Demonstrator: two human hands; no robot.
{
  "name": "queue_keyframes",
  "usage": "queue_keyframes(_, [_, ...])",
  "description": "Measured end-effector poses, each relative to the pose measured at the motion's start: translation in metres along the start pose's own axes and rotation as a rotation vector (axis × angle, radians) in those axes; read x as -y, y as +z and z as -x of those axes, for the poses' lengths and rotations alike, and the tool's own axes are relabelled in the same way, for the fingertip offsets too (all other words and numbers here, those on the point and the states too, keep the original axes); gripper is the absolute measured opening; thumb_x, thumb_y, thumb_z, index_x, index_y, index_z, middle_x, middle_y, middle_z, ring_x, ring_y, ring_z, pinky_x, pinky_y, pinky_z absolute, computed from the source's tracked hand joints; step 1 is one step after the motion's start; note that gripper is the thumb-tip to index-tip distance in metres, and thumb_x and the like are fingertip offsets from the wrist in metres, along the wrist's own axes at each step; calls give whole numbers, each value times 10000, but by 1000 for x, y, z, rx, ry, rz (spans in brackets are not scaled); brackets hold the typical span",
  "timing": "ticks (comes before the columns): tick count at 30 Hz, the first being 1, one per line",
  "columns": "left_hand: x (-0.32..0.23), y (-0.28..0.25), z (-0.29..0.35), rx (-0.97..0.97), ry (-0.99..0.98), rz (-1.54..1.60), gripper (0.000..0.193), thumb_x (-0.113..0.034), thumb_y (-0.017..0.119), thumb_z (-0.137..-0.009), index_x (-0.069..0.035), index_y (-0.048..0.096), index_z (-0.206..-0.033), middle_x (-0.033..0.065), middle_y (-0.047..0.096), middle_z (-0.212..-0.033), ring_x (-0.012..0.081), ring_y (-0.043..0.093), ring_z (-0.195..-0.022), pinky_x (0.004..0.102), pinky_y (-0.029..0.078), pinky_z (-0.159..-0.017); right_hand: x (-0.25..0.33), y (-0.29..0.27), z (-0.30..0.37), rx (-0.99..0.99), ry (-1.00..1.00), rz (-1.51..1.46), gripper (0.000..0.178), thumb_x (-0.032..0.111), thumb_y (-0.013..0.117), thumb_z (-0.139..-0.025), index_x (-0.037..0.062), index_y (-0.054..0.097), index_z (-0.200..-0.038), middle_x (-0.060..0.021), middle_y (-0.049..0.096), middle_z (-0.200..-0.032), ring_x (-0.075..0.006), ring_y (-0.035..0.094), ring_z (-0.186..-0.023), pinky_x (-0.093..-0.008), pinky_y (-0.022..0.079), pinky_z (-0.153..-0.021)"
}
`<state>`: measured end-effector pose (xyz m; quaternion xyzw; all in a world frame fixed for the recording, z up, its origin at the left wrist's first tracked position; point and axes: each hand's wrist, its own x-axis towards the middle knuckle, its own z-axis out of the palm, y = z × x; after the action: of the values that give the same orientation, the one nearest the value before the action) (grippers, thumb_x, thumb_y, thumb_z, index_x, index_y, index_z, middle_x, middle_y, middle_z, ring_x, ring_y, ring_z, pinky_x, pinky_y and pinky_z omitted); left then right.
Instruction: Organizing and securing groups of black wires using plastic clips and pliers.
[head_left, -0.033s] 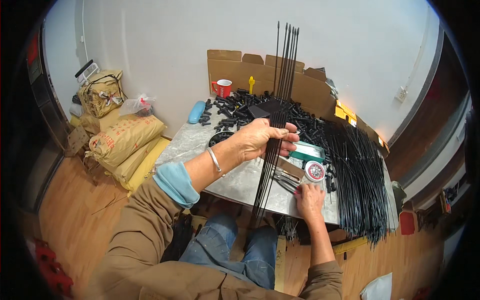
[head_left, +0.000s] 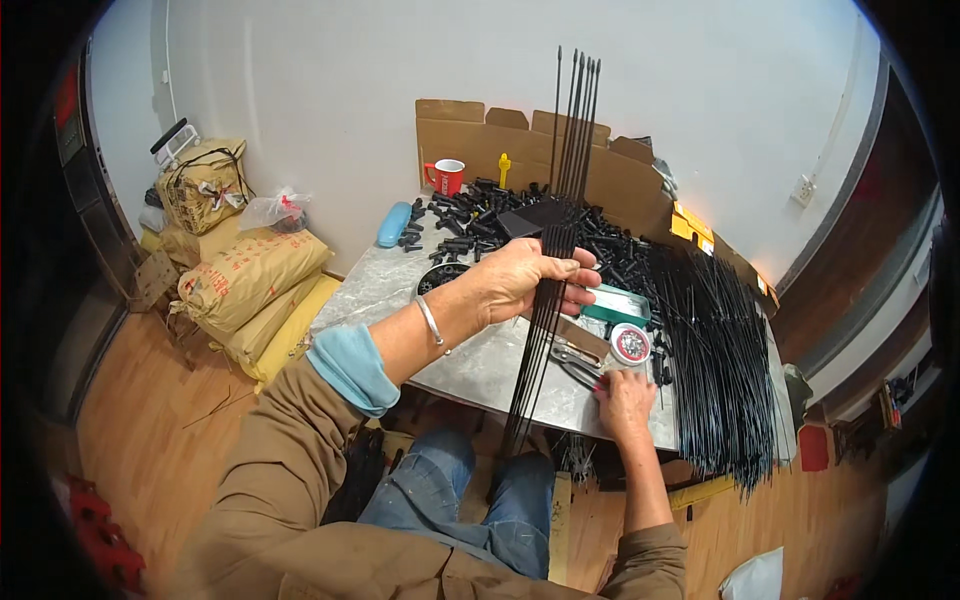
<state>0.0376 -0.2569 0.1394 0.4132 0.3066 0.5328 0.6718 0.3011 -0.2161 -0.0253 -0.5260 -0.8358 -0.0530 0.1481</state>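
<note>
My left hand (head_left: 525,280) grips a bundle of thin black rods (head_left: 530,365) between thumb and fingers. The rods stand nearly upright, with thicker tips at the top and lower ends above my knees. My right hand (head_left: 628,402) rests low on the table's front part, fingers bent and pressed together. Its fingertips are at the handle ends of the pliers (head_left: 575,366); whatever they pinch is hidden. Just beyond that hand stands a round clear tub (head_left: 630,344) of small shiny pieces. A green tray (head_left: 615,303) lies behind the tub.
A large pile of long black rods (head_left: 715,370) overhangs the table's right front edge. Short black parts (head_left: 470,215) heap up before a cardboard screen (head_left: 450,135). A red mug (head_left: 446,178), a blue case (head_left: 394,225) and a round black dish (head_left: 440,278) are on the left.
My right hand has shifted slightly to the right. The rods in my left hand have moved a touch right and down at their tips.
</note>
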Motion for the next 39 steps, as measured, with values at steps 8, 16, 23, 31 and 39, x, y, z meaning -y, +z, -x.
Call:
queue_keyframes(8, [7, 15, 23, 307, -81, 6, 299, -115, 554, -914, 57, 529, -1157, 192, 651, -1024, 320, 653, -951, 420, 543, -842, 72, -112, -70, 61, -368, -1174, 586, 94, 628, -783, 66, 434, -1335, -104, 531, -1206, -201, 544, -1030, -319, 453, -872])
queue_keyframes(16, [-4, 1, 83, 290, -25, -6, 227, -101, 546, -911, 65, 579, -1063, 204, 669, -934, 397, 647, -931, 479, 512, -858, 91, -37, -83, 34, -501, -934, 91, 32, 598, -781, 40, 614, -870, -111, 638, -756, -283, 625, -734, -359, 479, -681])
queue_keyframes(23, [135, -57, 35, 113, -137, -15, 247, -126, 536, -930, 44, 571, -1106, 150, 659, -1014, 238, 650, -947, 337, 535, -830, 53, 4, -156, -127, -399, 182, 744, 216, 744, -661, 91, 440, -1327, -133, 537, -1230, -254, 422, -1235, -473, 333, -1006])
queue_keyframes(31, [161, -75, 19, 165, -340, 56, 269, -122, 537, -925, 51, 536, -1130, 161, 647, -991, 221, 649, -900, 313, 555, -754, 64, -52, -130, 618, -92, -2028, 517, 169, 558, -915, -13, 359, -1356, -208, 461, -1339, -307, 513, -1192, -458, 441, -980])
queue_keyframes(39, [162, -56, 44, -485, 375, -878, 780, -308, 741, -779, 36, 327, -1343, 216, 419, -1304, 310, 460, -1195, 391, 419, -977, 87, -51, -98, 383, 7, -1959, 224, 167, 507, -956, -7, 506, -1097, -84, 601, -863, -236, 632, -779, -414, 543, -760])
